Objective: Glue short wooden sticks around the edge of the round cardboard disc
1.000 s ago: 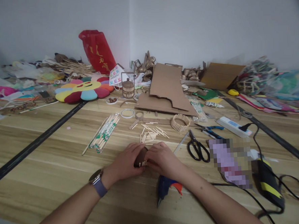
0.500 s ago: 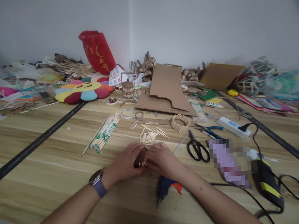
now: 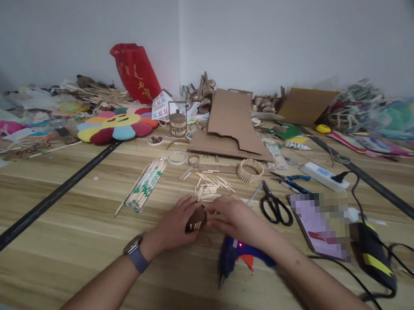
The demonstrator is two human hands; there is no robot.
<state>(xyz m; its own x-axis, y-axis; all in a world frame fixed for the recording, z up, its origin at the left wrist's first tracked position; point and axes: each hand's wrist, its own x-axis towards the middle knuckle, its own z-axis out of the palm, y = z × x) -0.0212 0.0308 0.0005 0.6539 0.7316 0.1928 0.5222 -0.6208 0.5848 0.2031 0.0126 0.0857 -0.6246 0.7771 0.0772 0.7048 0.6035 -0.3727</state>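
My left hand (image 3: 174,225) grips a small dark brown round piece (image 3: 197,217) with several short pale sticks along its lower edge. Its far side is hidden by my fingers. Just right of it is my right hand (image 3: 234,218), its thumb and forefinger slightly apart near the piece's edge, no stick visible between them. Below my right wrist lies a blue hot glue gun (image 3: 227,256) with an orange trigger and a lit red light. Beyond my hands are scattered short wooden sticks (image 3: 212,187) and a ring of sticks (image 3: 250,170).
Black-handled scissors (image 3: 275,207), blue pliers (image 3: 292,178), a phone (image 3: 318,227) and a white power strip (image 3: 324,176) lie to the right. Bagged sticks (image 3: 147,184) lie to the left. Cardboard (image 3: 231,121) and a small lidded stick bucket (image 3: 178,123) stand farther back.
My right hand has drawn back slightly to the right from the brown piece, its fingers loosening. More of the piece, its sticks and the glue gun now show.
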